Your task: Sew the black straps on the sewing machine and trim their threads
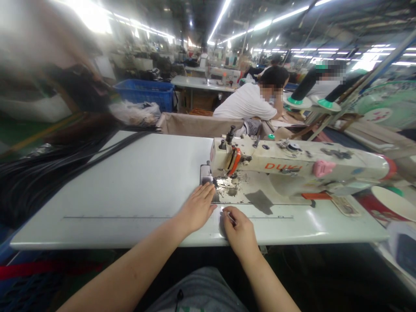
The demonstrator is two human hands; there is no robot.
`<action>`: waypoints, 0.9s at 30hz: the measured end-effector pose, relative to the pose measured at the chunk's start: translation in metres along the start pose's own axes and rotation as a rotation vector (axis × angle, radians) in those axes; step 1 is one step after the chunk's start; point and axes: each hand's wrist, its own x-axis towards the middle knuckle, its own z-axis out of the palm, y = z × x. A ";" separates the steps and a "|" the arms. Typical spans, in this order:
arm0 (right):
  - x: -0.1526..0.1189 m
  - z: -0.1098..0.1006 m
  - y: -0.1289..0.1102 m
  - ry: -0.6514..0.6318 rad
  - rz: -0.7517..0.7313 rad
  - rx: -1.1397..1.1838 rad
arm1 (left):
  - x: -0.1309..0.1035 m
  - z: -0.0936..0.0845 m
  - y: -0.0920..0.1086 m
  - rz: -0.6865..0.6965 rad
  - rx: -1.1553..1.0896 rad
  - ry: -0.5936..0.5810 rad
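My left hand (198, 207) lies flat with its fingers stretched out, the fingertips at the metal needle plate (224, 184) beneath the head of a white sewing machine (256, 162). Close to its right, my right hand (239, 229) rests near the table's front edge with its fingers curled. A thin shiny thing (232, 218) shows between those fingers, too small to name. Both hands are on the pale sewing table (136, 186), which carries a printed ruler line (123, 217). Whether a workpiece lies under the left fingers is hidden.
Long black strips (42, 182) hang over the table's left side. Behind the table stand a beige fabric-lined bin (191, 125) and a blue crate (149, 93). A person in a white shirt (240, 102) leans there. Black thread cones (303, 84) rise at the right, beside a green fan (386, 106).
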 end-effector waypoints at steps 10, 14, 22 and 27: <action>-0.001 0.003 0.005 0.040 -0.069 -0.001 | 0.016 -0.010 -0.006 -0.001 0.011 -0.026; -0.001 0.003 0.006 0.052 -0.082 0.007 | 0.016 -0.010 -0.006 -0.025 0.017 -0.040; 0.000 0.003 0.004 0.061 -0.100 -0.009 | 0.017 -0.016 -0.004 -0.055 0.044 -0.063; -0.001 0.003 0.004 0.059 -0.100 -0.005 | 0.017 -0.016 -0.004 -0.070 0.027 -0.041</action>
